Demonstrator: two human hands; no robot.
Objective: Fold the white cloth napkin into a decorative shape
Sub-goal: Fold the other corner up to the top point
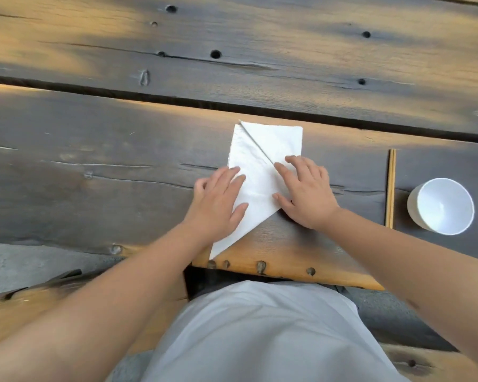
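White cloth napkin (260,172) lies on the near plank of the dark, weathered wooden table (94,161), straight in front of the person, its lower point reaching almost to the table's near edge. It is already partly folded — a flat, elongated shape with a square far end and a long taper toward the near left, and one diagonal crease running from the far left corner down toward the right hand. A triangular flap appears to lie over the far right part.

Both hands rest on the cloth. The left hand (218,201) lies flat on the left side, fingers straight and spread, pressing down and holding nothing. The right hand (305,191) is likewise flat on the right edge, fingertips at the end of the diagonal crease; it looks to be smoothing or pinning the fold rather than gripping it.

I judge the task to be in its early or middle stage — first folds are set, but no finished decorative form shows yet. More folds and the final shaping seem left.

Well off to the right lie a pair of light wooden chopsticks (390,188) and, just beyond them, a small white bowl (440,206).
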